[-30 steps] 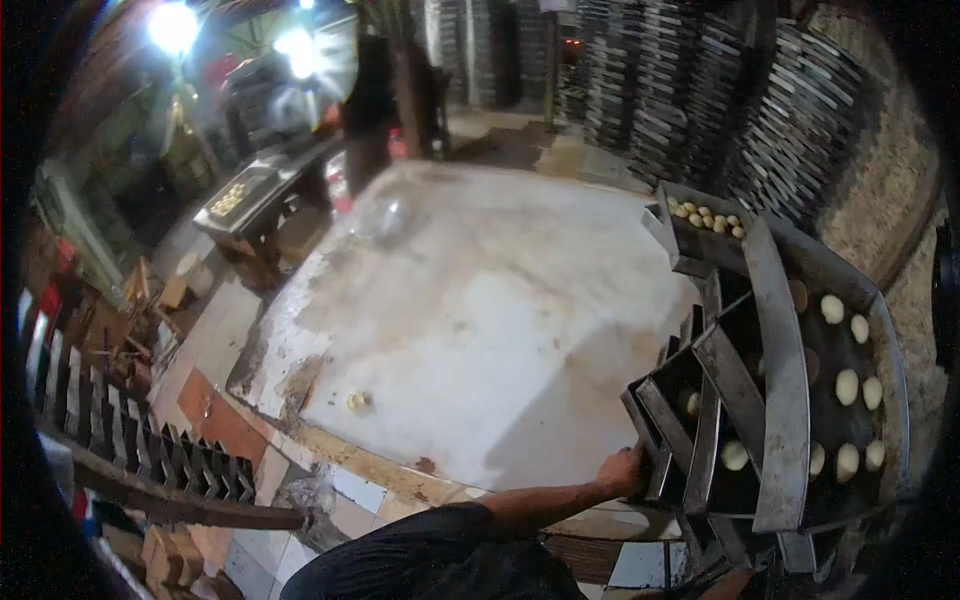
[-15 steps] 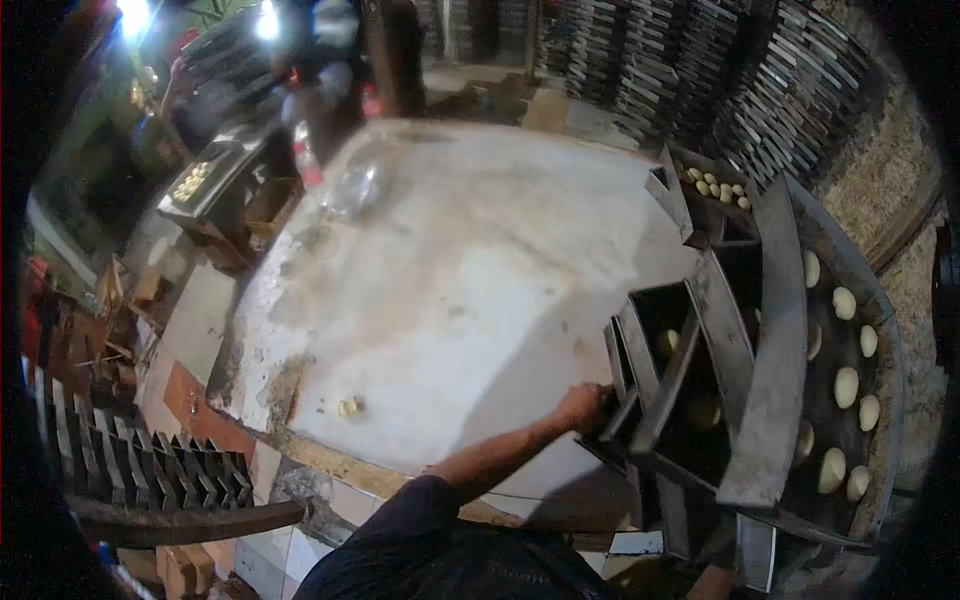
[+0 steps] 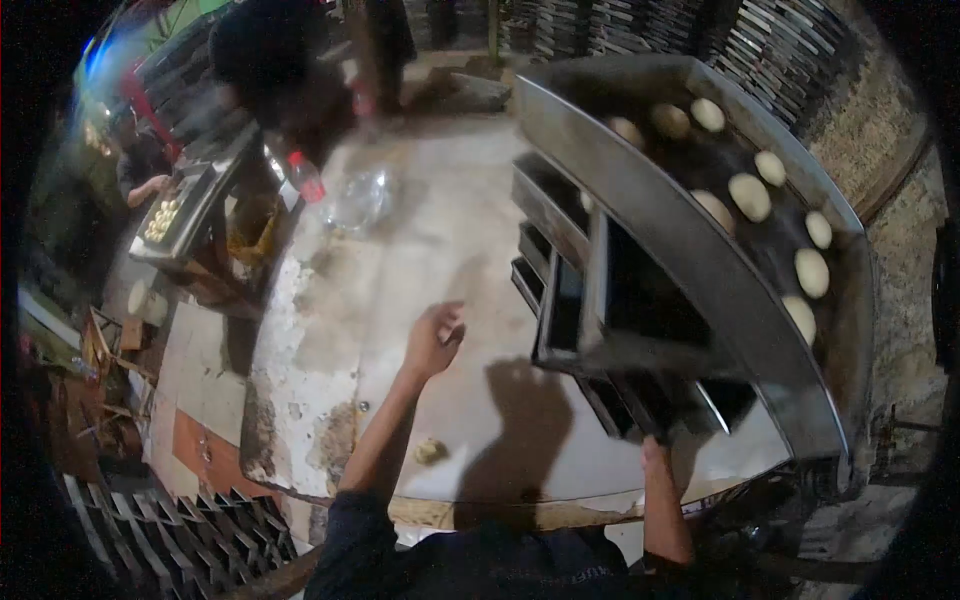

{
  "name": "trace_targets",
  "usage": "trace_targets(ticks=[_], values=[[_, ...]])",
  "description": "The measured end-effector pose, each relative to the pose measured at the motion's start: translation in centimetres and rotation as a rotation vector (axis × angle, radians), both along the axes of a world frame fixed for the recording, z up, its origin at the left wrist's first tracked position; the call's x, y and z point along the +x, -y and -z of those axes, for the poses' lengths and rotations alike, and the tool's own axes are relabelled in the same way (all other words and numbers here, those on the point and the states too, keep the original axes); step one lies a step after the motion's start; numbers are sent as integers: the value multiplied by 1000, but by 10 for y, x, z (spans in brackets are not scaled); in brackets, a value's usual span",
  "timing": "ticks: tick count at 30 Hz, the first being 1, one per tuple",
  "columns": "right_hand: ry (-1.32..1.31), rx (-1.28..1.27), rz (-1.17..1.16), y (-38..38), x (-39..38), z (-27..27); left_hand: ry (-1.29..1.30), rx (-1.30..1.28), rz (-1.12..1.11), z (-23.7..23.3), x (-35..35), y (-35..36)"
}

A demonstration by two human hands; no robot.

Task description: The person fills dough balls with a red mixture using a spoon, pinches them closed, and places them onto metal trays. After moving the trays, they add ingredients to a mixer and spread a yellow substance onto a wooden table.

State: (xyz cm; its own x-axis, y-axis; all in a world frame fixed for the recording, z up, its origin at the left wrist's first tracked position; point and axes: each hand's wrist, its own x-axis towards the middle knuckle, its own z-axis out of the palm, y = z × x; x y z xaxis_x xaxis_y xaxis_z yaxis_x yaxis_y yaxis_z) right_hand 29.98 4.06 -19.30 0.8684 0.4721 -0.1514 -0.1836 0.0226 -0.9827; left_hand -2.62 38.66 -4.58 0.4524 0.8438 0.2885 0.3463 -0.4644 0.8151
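Observation:
My left hand point(image 3: 435, 340) is raised over the floury white table point(image 3: 470, 410), holding nothing, its fingers loosely bent and apart. My right hand point(image 3: 655, 455) is closed on the near end of a dark metal baking tin point(image 3: 640, 400), low in a stack; its fingertips are partly hidden. Several long, narrow tins point(image 3: 562, 305) lie at angles in the stack. Across them rests a large metal tray point(image 3: 690, 245), which holds several pale dough balls point(image 3: 748, 197). A small lump of dough point(image 3: 430, 452) sits on the table near my body.
A clear plastic bag point(image 3: 365, 200) and a bottle with a red label point(image 3: 306, 178) are at the table's far left. Beyond, another person's hand point(image 3: 155, 186) is beside a tray of small dough balls point(image 3: 162, 220). Tins are piled at back right point(image 3: 780, 60) and lower left point(image 3: 170, 535).
My left hand has let go of the tin stack and moved left over the table. My right hand has come into view at the tins. The view has shifted, and the large tray appears farther left.

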Motion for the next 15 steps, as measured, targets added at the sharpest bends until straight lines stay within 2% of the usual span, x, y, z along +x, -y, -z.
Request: trace_targets(ticks=[3,4,5,6,9,10,11,12,13,15], values=[[260,-696,-168,-79,-13,-33,-183,58,-75,-7,-80,40],[145,-485,-161,-110,-33,-45,-226,105,-75,-1,-103,55],[34,-272,-149,-139,-50,-55,-310,-11,-63,-8,-116,74],[74,-250,-200,-162,-47,-45,-396,-127,-52,-13,-124,93],[111,-216,-248,-240,-32,14,-230,-256,-13,5,-124,139],[123,-258,-144,-260,-58,-33,-204,-278,18,6,-119,150],[89,-142,-187,-274,-81,-88,-217,-272,15,10,-110,160],[100,-125,-182,-302,-71,-63,-234,-268,9,15,-110,168],[113,-107,-176,-329,-61,-37,-272,-165,52,50,-120,169],[-107,1,-259,-360,-68,-58,-336,-134,26,35,-117,176]])
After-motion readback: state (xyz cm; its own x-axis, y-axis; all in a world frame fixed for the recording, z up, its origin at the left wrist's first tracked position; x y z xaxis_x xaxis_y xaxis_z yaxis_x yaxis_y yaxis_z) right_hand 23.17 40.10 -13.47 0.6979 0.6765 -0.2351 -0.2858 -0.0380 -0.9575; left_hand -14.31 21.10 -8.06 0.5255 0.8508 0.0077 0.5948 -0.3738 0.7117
